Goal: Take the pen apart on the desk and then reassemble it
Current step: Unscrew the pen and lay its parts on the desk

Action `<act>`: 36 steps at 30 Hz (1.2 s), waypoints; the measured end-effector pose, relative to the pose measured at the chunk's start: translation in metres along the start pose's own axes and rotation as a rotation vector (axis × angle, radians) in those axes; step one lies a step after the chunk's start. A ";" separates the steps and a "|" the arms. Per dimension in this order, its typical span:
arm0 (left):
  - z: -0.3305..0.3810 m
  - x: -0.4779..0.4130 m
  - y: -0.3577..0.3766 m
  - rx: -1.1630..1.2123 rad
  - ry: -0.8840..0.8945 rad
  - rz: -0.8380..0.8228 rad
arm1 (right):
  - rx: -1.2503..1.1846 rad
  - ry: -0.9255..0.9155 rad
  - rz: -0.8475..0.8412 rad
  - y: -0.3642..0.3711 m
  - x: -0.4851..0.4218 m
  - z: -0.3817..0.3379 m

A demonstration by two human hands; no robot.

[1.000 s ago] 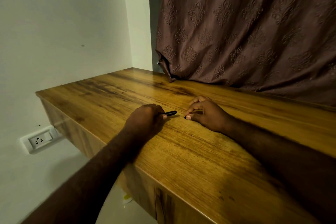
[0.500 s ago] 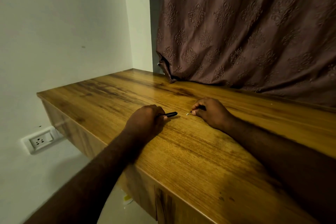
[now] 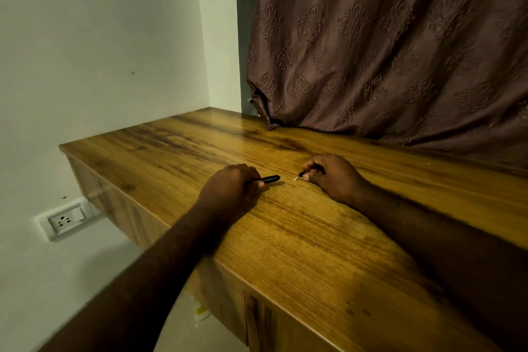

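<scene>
My left hand (image 3: 233,188) rests on the wooden desk (image 3: 300,237), closed around a black pen barrel (image 3: 268,179) whose open end sticks out to the right. My right hand (image 3: 333,177) lies a short way to the right, fingers pinched on a small black pen part with a pale tip (image 3: 298,176) that points left toward the barrel. The two pieces are apart, with a small gap of bare wood between them. Most of each piece is hidden inside the hands.
A brown patterned curtain (image 3: 385,51) hangs along the desk's back edge. A white wall (image 3: 100,37) closes the left side, with a socket (image 3: 67,220) below desk level. The desk's front edge runs diagonally under my forearms.
My right hand has drawn back to the right with the small tipped part, widening the gap from the barrel. My left hand has stayed put, still holding the barrel.
</scene>
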State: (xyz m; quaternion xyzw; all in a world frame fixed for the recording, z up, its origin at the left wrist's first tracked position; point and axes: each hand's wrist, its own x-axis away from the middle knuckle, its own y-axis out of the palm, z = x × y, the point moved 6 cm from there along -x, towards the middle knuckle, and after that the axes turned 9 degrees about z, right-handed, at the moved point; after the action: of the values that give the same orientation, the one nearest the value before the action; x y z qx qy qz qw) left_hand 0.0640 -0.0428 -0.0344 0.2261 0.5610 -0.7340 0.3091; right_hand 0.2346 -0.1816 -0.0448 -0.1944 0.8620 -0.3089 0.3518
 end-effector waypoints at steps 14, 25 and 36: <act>-0.003 -0.002 -0.001 -0.051 0.032 0.060 | -0.033 -0.088 0.265 -0.025 0.007 -0.012; 0.001 0.002 -0.007 -0.336 0.127 0.074 | -0.231 -0.094 -0.059 0.023 0.037 -0.073; -0.044 0.011 -0.030 0.431 -0.494 0.387 | -0.689 0.265 -0.105 0.016 0.032 -0.049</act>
State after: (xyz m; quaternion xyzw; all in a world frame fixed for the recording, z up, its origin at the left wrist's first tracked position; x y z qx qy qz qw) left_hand 0.0346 0.0029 -0.0332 0.2037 0.2492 -0.7956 0.5133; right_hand 0.1748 -0.1683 -0.0435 -0.3037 0.9423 -0.0405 0.1349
